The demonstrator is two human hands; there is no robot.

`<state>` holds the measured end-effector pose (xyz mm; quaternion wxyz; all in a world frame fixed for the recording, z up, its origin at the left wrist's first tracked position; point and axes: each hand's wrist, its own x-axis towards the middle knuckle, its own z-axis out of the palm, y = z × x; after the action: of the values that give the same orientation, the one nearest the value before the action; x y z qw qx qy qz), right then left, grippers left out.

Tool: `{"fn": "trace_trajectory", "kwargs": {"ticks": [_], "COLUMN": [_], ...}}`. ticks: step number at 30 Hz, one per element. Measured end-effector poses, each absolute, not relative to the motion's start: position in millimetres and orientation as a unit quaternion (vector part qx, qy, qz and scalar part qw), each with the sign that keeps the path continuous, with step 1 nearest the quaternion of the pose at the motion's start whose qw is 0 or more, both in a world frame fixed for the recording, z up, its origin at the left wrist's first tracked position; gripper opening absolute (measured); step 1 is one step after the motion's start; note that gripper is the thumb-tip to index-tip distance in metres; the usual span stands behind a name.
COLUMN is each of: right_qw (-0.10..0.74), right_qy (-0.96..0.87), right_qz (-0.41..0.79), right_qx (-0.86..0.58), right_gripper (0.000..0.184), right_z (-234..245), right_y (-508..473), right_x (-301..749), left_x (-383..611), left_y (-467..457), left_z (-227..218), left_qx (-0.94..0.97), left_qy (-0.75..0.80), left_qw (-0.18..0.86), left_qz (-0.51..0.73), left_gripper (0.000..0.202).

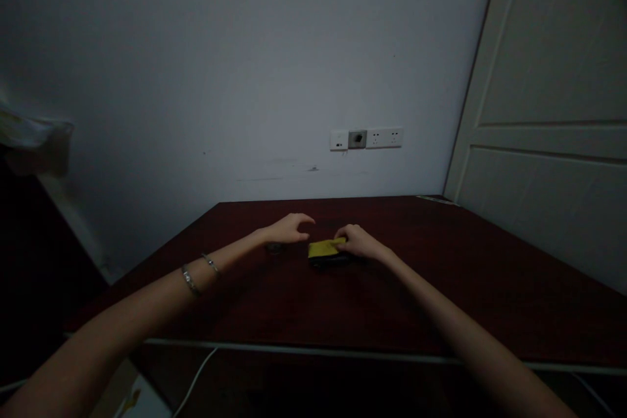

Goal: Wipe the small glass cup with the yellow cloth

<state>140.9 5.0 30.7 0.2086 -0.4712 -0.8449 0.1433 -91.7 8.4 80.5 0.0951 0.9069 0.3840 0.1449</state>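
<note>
A small yellow cloth [322,249] lies over a flat dark object [327,262] in the middle of the dark red table [372,313]. My right hand [360,240] pinches the cloth at its right end, fingers and thumb closed on it. To the left, my left hand [288,228] hovers just off the cloth, thumb and fingers apart, holding nothing. Under the left wrist sits a small dark item [274,248], too dim to name. Two silvery bracelets [189,279] circle the left forearm.
Behind the table rises a pale wall with a row of sockets [385,138]. A white panelled door [548,163] stands at the right. White cable [196,379] hangs below the front edge. At far left is a blurred plastic bag [36,134].
</note>
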Motion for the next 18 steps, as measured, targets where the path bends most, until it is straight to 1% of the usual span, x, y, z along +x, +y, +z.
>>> {"fn": "trace_trajectory", "kwargs": {"ticks": [3,7,9,11,14,18], "right_qw": [0.252,0.313,0.343,0.364,0.37,0.347], "right_qy": [-0.863,-0.863,-0.855,-0.84,-0.824,-0.815], "right_qz": [0.176,0.195,0.218,0.236,0.256,0.282], "right_qx": [-0.401,-0.346,-0.321,-0.326,-0.343,-0.367], "right_gripper": [0.022,0.022,0.02,0.022,0.023,0.026], "right_z": [52,87,101,111,117,102], "right_y": [-4,-22,-30,-34,-34,-24], "right_x": [141,142,145,149,158,167], "left_x": [-90,-85,-84,-85,-93,-112], "left_y": [0,-8,-11,-13,-17,-20], "left_z": [87,91,89,87,89,92], "left_qx": [0.911,0.901,0.873,0.837,0.801,0.765], "left_qy": [0.35,0.298,0.301,0.337,0.381,0.397], "left_qw": [0.165,0.287,0.368,0.427,0.462,0.504], "left_qz": [0.147,0.133,0.106,0.062,-0.001,-0.052], "left_gripper": [0.056,0.064,0.06,0.049,0.036,0.03]}}
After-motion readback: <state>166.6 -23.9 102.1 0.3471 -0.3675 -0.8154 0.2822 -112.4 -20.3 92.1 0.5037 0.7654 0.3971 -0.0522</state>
